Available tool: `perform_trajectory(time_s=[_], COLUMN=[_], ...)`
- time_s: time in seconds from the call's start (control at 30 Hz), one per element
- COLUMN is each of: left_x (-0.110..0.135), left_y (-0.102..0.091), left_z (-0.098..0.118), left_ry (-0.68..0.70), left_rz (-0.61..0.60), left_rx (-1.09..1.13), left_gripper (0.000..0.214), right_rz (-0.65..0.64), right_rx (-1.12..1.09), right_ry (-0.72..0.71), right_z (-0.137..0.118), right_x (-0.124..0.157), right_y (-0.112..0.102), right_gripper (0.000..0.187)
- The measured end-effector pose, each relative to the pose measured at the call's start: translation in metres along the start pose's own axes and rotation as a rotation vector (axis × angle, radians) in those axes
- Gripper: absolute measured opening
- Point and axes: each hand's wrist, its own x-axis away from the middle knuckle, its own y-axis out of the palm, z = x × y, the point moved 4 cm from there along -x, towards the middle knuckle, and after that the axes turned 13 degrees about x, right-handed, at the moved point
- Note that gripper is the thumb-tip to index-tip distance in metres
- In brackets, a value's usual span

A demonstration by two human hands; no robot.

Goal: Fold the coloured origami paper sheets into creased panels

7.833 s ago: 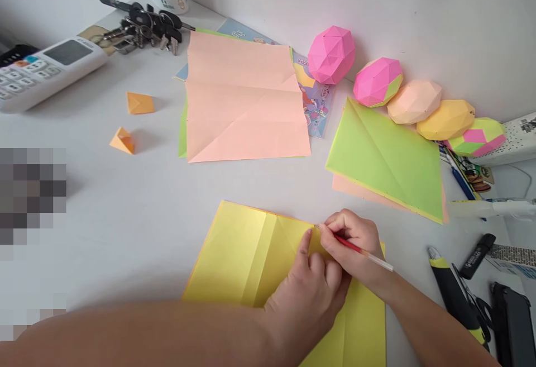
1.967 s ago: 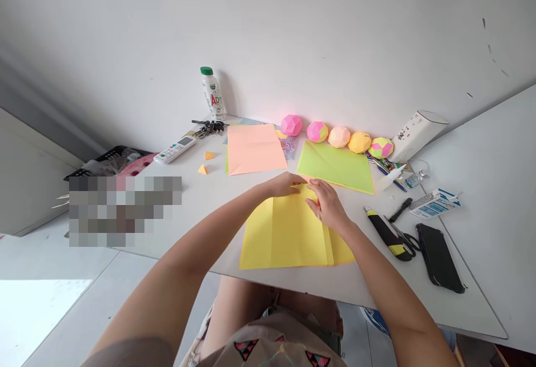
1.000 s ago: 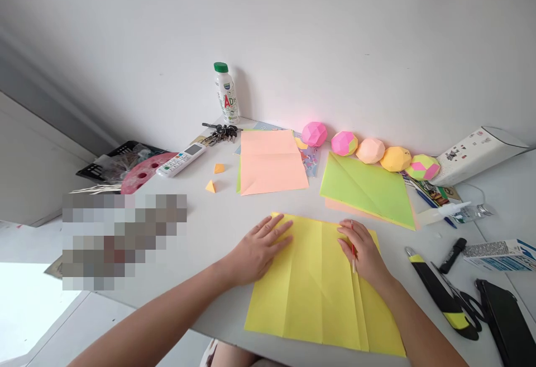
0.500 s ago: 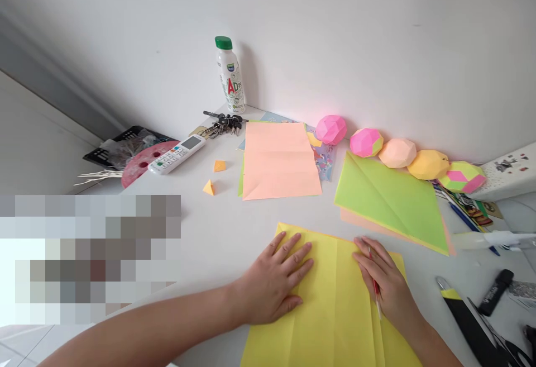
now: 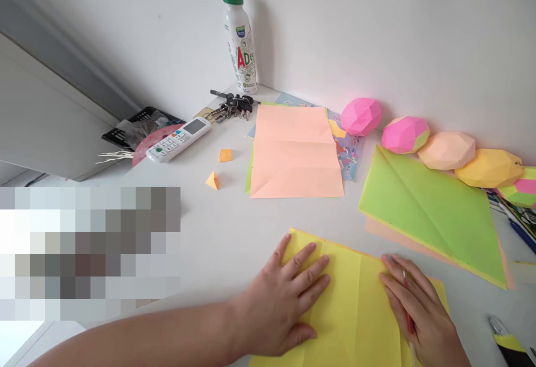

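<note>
A creased yellow sheet of paper [image 5: 341,300] lies on the table under both hands. My left hand [image 5: 285,300] rests flat on its left part, fingers spread, with nothing held. On the right, my right hand [image 5: 427,311] is closed round a thin red pen-like stick [image 5: 410,322], its tip end pointing down and partly hidden. The fingertips of that hand touch the sheet near its far edge. Fold lines run lengthwise down the yellow paper, and its near part is cut off by the frame.
Behind lie pink paper [image 5: 295,160] and green paper [image 5: 435,216]. Faceted paper balls [image 5: 360,117] line the wall. A bottle [image 5: 242,48], keys [image 5: 234,104], a remote [image 5: 180,141] and small orange folded pieces [image 5: 225,156] are at the left. A utility knife [image 5: 508,344] lies right.
The view has shifted and come nearer, so things look larger and those at the far right leave the frame. Both hands keep nearly the same places on the yellow paper.
</note>
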Motion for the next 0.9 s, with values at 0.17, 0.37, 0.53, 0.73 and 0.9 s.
perform_trajectory(time_s=[0.17,0.37,0.53,0.73,0.9], left_x=[0.000,0.001,0.001,0.001,0.001], left_y=[0.005,0.001,-0.002,-0.002,-0.003], left_z=[0.001,0.000,-0.001,-0.001,-0.001], left_ry=[-0.058,-0.078,-0.103,-0.111,-0.124], left_rz=[0.026,0.016,0.025,0.042,0.034], left_rx=[-0.033,-0.001,0.048,0.063,0.049], left_gripper=[0.068,0.068,0.069,0.070,0.069], right_rz=[0.012,0.031,0.051,0.054,0.058], right_rx=[0.020,0.043,0.055,0.072,0.082], right_ry=[-0.008,-0.005,-0.013,-0.014,-0.009], right_z=[-0.002,-0.006,-0.009,-0.009,-0.009], right_x=[-0.006,-0.011,-0.015,-0.014,-0.012], right_y=[-0.002,-0.003,-0.006,-0.005,-0.005], right_gripper=[0.029,0.025,0.024,0.025,0.028])
